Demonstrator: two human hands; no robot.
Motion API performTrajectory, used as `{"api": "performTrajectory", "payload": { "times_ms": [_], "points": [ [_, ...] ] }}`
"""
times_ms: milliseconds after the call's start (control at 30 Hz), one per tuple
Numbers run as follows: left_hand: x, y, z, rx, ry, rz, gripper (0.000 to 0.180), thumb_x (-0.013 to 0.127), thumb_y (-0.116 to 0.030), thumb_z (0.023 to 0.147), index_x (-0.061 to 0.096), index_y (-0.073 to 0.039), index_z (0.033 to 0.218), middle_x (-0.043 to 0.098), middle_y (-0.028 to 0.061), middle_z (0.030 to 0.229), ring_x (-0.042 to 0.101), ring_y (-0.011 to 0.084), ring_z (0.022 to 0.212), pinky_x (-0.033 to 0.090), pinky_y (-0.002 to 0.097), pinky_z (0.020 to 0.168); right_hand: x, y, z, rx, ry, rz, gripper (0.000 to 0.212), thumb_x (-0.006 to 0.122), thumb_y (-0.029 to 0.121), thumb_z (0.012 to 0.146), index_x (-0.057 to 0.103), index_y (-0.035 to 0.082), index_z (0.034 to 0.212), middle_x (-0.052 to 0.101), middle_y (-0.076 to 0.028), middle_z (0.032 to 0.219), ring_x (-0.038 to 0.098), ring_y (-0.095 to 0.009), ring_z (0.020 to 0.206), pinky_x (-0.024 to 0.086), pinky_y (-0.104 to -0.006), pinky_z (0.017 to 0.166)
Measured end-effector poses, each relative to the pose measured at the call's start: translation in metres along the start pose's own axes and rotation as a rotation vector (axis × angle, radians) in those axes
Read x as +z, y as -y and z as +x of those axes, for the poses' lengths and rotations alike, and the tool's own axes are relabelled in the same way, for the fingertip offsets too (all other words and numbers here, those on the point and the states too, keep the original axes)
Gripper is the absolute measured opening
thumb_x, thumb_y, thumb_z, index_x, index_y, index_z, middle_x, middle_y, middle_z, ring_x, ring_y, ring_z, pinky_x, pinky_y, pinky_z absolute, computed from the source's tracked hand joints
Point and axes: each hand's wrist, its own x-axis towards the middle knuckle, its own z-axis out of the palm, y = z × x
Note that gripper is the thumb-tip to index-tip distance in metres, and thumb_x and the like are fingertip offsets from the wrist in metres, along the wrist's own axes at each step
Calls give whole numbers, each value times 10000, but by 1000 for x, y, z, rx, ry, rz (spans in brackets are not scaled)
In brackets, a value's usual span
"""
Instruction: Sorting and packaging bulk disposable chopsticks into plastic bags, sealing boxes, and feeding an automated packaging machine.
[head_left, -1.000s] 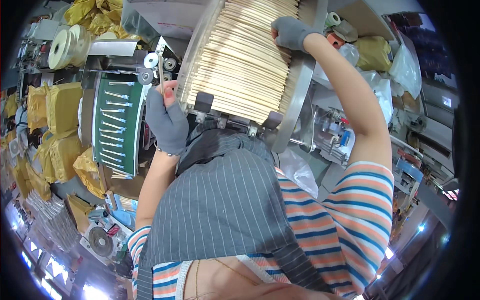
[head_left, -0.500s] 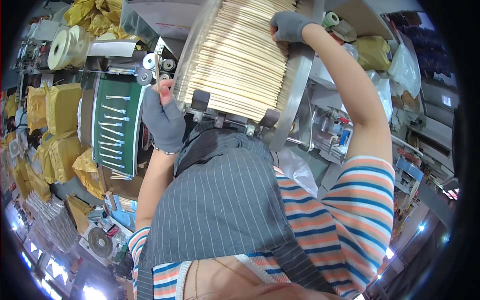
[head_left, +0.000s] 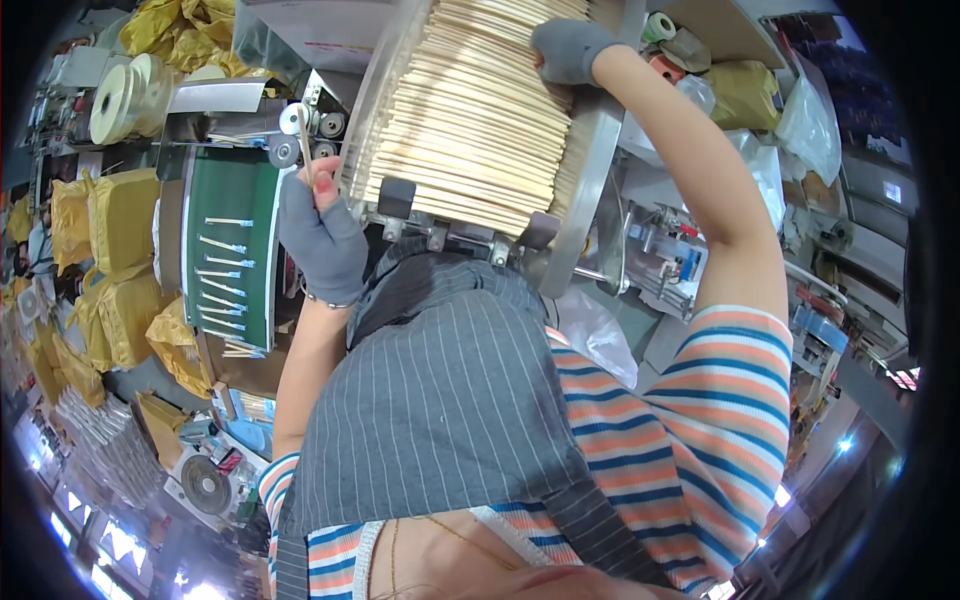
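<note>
My left hand (head_left: 325, 240), in a grey fingerless glove, pinches a thin pair of pale wooden chopsticks (head_left: 306, 140) that points away from me. It is beside the left wall of a metal hopper (head_left: 590, 200). Rows of wooden chopsticks (head_left: 480, 120) lie crosswise in the hopper, packed close together. At the far right of this stack, my right hand (head_left: 570, 52), gloved the same way, has its fingers curled down against the stick ends. Its fingertips are mostly hidden, so what they grip cannot be made out.
Left of me runs a green conveyor belt (head_left: 228, 180) carrying several chopstick pairs with blue-and-white bands (head_left: 222, 274). Rollers (head_left: 290, 135) stand at its far end. Yellow wrapped bundles (head_left: 125, 220) are stacked farther left. Dark stops (head_left: 397, 197) sit at the hopper's near edge.
The banded chopsticks on the green belt have shifted toward me. My right hand has moved slightly left along the stack. The left hand keeps its pinch on the chopsticks.
</note>
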Motion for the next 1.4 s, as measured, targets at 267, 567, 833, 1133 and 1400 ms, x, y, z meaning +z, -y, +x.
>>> {"api": "performTrajectory", "payload": {
  "times_ms": [267,567,833,1133,1400],
  "points": [
    [-2,1,-1,-27,23,10,258,469,-198,969,616,11,940,586,90,767,529,174,660,414,289,617,-23,0,-13,3,-15,-14,219,614,145,759,660,28,938,676,-175,924,664,-302,897,533,-382,752],
    [-36,-76,46,-490,124,-562,362,428,-269,999,569,33,1140,647,98,960,593,108,776,455,217,666,-97,60,-118,-237,-227,916,107,572,78,823,516,61,913,523,-9,709,517,-77,649,438,-228,587],
    [-35,-61,62,-586,-26,-1175,291,435,-302,1002,534,-35,1062,353,-55,679,242,33,493,198,197,414,-61,23,-43,-70,1,385,128,603,166,816,642,72,894,648,-97,825,615,-235,748,496,-330,694],
    [-45,-39,32,-697,-50,-940,263,430,-298,1006,544,-63,1041,357,-50,665,237,27,458,194,196,405,-3,17,-29,15,52,-28,111,649,218,725,684,134,788,679,-103,837,644,-297,821,501,-393,711],
    [-46,-37,34,-733,-54,-904,283,440,-298,1001,554,-47,1061,384,-54,673,260,28,473,200,198,417,-1,9,-12,48,99,-14,181,728,240,688,690,118,818,687,-97,849,652,-288,835,506,-380,724]
  ]
}}
